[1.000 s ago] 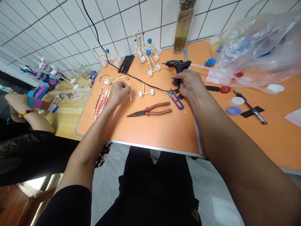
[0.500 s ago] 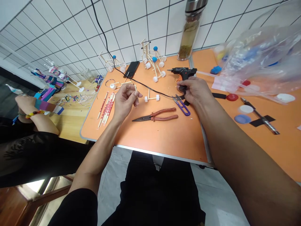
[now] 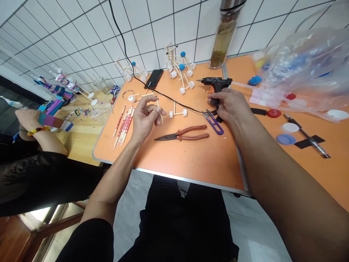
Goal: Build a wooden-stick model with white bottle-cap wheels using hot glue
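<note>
Between the thumb and fingers of my left hand (image 3: 147, 114) is a short wooden stick (image 3: 159, 111), held near upright. My right hand (image 3: 227, 103) is closed round the handle of a black hot glue gun (image 3: 214, 83), whose nozzle points left and whose small red light is lit. A clear glue stick (image 3: 241, 86) sticks out of its back. Below and between my hands lie the pliers (image 3: 181, 133) with red handles and the purple thread snips (image 3: 214, 123). A small stick piece with white wheels (image 3: 178, 113) rests just right of my left hand.
Stick models with blue balls (image 3: 181, 67) stand by the wall near a tea bottle (image 3: 223, 40). Wrapped chopsticks (image 3: 124, 125) lie at left, a phone (image 3: 154, 79) behind. A black cable (image 3: 174, 97) crosses the table. A plastic bag (image 3: 308, 69) fills the right. A co-worker's hand (image 3: 28, 120) is far left.
The stick in my left hand has turned so more of it shows. My right hand still grips the glue gun, nearly unmoved. The view has shifted slightly.
</note>
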A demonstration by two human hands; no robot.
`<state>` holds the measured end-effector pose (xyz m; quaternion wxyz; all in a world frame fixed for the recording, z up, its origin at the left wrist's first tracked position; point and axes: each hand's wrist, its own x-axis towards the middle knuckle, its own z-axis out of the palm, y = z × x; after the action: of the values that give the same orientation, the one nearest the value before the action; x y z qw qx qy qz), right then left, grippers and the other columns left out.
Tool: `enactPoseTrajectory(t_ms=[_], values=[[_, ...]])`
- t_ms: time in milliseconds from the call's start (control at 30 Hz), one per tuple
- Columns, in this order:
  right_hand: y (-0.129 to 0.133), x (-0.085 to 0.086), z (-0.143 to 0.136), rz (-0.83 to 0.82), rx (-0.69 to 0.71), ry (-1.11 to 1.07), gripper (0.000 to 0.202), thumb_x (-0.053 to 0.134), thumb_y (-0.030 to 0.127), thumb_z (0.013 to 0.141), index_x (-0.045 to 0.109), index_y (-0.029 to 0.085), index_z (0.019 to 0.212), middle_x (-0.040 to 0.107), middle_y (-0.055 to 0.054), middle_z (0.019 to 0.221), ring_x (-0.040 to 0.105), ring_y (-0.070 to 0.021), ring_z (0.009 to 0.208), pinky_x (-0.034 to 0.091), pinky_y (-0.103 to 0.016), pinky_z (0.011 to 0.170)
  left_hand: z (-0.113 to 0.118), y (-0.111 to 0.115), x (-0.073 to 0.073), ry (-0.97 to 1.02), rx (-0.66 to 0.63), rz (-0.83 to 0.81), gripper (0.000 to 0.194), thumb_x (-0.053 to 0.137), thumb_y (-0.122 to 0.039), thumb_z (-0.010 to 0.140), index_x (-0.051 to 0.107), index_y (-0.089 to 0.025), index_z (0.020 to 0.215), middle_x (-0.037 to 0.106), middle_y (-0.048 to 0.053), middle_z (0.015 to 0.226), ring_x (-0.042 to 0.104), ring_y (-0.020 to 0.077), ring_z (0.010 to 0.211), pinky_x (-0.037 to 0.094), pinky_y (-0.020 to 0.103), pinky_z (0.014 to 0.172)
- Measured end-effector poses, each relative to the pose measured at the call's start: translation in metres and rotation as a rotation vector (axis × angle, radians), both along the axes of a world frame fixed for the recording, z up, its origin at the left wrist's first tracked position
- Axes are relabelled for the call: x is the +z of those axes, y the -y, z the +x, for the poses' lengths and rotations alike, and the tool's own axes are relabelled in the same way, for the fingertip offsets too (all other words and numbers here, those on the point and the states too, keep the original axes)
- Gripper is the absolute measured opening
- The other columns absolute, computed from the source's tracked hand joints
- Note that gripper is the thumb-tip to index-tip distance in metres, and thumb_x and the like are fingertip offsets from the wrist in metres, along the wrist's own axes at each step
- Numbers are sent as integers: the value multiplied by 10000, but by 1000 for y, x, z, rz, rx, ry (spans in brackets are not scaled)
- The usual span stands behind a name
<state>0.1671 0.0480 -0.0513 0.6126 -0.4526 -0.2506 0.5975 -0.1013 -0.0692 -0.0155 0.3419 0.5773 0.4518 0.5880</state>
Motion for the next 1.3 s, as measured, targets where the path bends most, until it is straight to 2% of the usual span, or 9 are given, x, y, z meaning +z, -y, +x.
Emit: enactPoseTrajectory(t_ms=[233, 333, 567, 667, 733, 833, 933, 1100, 1300], values=[[-4, -4, 2, 15, 8, -6, 513, 629, -192, 779, 437, 230, 560, 591, 1, 636, 574, -104, 554, 540, -176, 470, -10, -13, -15, 129, -19, -105, 492, 927, -583, 902, 645, -339, 1224, 807, -40, 847, 584, 93, 474, 457, 246, 461], [-11, -14, 4, 41, 10, 1, 490, 655, -178, 764, 455, 230, 580, 607, 2, 654, 594, -105, 559, 544, -180, 471, -10, -15, -16, 223, -25, -169, 432, 938, -469, 913, 653, -321, 1203, 794, -53, 803, 562, 81, 451, 446, 228, 451], [-21, -27, 4, 67, -10, 25, 471, 668, -169, 756, 463, 243, 657, 568, 41, 642, 603, -98, 569, 554, -165, 473, 11, -3, 12, 520, 94, -389, 193, 772, -95, 1000, 659, -219, 1095, 755, -53, 699, 485, 29, 389, 371, 136, 424], [-19, -25, 4, 74, -13, 28, 477, 659, -168, 750, 431, 237, 641, 562, 42, 630, 602, -96, 561, 553, -168, 476, 16, -2, 21, 618, 121, -480, 143, 635, -46, 1080, 657, -185, 1058, 738, -47, 685, 491, 11, 394, 379, 101, 434], [-18, -24, 4, 54, -17, 30, 462, 668, -142, 740, 423, 234, 630, 569, 36, 611, 607, -99, 564, 555, -163, 477, 17, -4, 24, 690, 100, -547, 207, 533, -44, 1134, 673, -148, 1023, 733, -23, 684, 520, 3, 415, 420, 74, 459], [-17, -22, 5, 43, -7, 19, 380, 710, -77, 765, 514, 231, 661, 611, 29, 625, 614, -99, 597, 568, -153, 485, 17, -11, 24, 805, 89, -639, 308, 471, -52, 1164, 671, -118, 940, 741, 14, 702, 564, 2, 440, 488, 52, 507], [-14, -20, 5, 81, 7, -11, 281, 789, 16, 838, 627, 226, 745, 633, 38, 670, 592, -77, 605, 561, -134, 493, 19, -24, 22, 877, 78, -684, 296, 492, -72, 1167, 645, -122, 919, 786, 44, 766, 615, 17, 462, 537, 63, 527], [-8, -15, 5, 158, 88, 51, 318, 919, 267, 915, 631, 237, 783, 673, 44, 749, 569, -54, 563, 539, -131, 493, 24, -50, 19, 918, 32, -679, 200, 504, -109, 1177, 700, -91, 1146, 825, 44, 827, 695, 57, 495, 594, 98, 549], [0, -5, 1, 314, 30, 217, 366, 897, 532, 941, 645, 273, 885, 725, 33, 815, 590, -89, 587, 543, -200, 495, 34, -60, 24, 989, 47, -691, 305, 468, -93, 1186, 667, -21, 1406, 810, 35, 787, 749, 75, 537, 622, 91, 625]])
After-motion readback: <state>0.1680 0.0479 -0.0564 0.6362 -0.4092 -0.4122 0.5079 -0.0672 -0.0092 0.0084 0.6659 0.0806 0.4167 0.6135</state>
